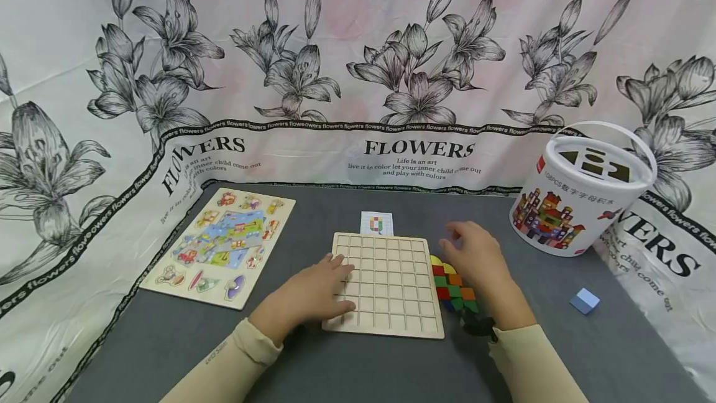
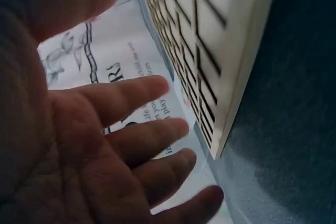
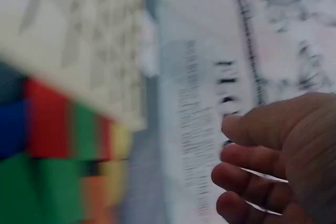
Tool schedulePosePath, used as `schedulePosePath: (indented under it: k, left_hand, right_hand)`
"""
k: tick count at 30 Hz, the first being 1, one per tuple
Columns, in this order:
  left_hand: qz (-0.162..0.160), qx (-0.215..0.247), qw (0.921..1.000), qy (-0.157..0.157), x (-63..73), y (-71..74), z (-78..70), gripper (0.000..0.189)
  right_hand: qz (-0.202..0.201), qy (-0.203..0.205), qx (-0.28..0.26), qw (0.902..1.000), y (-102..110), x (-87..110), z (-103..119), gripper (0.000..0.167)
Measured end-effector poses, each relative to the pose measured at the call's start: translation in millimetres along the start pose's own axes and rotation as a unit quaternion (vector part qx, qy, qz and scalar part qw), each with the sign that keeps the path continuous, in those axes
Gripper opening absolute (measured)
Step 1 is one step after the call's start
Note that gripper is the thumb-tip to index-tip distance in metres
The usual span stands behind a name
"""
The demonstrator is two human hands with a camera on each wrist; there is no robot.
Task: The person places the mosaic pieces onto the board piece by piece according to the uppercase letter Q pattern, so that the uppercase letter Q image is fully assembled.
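A wooden grid board (image 1: 391,286) lies in the middle of the grey table, its squares bare. By its left edge is my left hand (image 1: 314,291), fingers spread and holding nothing; the left wrist view shows the palm and straight fingers beside the board's rim. Coloured blocks (image 1: 454,291) in red, green, orange, yellow and blue lie together along the board's right side. My right hand (image 1: 478,255) hovers around the far end of these blocks. Its fingers (image 3: 244,177) are loosely bent with nothing between them. Behind the board lies a small card (image 1: 377,222) with a coloured letter pattern.
At the left lies a wooden picture puzzle board (image 1: 224,246). A white lidded bucket (image 1: 578,194) with a handle stands at the back right, and a light blue block (image 1: 585,301) sits nearer the right edge. A flower-printed curtain (image 1: 313,79) borders the table.
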State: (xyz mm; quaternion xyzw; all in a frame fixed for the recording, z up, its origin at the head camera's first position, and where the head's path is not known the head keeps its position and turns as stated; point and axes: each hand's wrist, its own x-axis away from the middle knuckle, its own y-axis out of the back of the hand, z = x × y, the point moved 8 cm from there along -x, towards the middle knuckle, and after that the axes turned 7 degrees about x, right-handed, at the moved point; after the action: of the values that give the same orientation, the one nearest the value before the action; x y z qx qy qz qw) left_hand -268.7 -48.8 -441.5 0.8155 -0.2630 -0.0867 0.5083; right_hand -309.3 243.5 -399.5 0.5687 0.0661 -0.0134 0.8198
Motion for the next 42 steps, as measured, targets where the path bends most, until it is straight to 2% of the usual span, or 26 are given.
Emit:
schedulePosePath:
  k: [2,5,9,12,17,27,36,42]
  left_hand:
    - [0.006,-0.017,0.9998,-0.008,1.9,-8.3,-0.2,0.080]
    - [0.004,-0.029,0.9993,-0.022,3.9,-13.2,-3.6,0.085]
    - [0.025,-0.034,0.9988,-0.024,5.9,-20.4,-7.3,0.091]
    - [0.032,-0.035,0.9988,-0.014,6.9,-24.3,-8.0,0.095]
    - [0.026,-0.034,0.9990,-0.008,4.5,-25.2,-10.8,0.095]
    - [0.034,-0.047,0.9983,-0.011,2.3,-27.9,-12.5,0.095]
    - [0.038,-0.039,0.9985,-0.001,4.1,-26.0,-8.4,0.095]
    - [0.037,-0.041,0.9985,-0.002,4.9,-25.4,-8.5,0.094]
  right_hand:
    - [0.036,-0.020,-0.012,0.9991,-17,-3.3,-10,0.040]
    - [0.081,-0.045,-0.015,0.9956,-40,-5.6,-23,0.035]
    - [0.091,-0.056,-0.002,0.9942,-52,-6.2,-28,0.034]
    - [0.083,-0.061,0.002,0.9947,-53,-6.2,-26,0.034]
    - [0.072,-0.069,0.001,0.9950,-53,-5.3,-24,0.029]
    - [0.094,-0.089,-0.014,0.9915,-59,-3.5,-29,0.023]
    - [0.128,-0.021,-0.014,0.9914,-53,-3.9,-23,0.025]
    - [0.129,-0.030,-0.009,0.9911,-53,-3.9,-17,0.020]
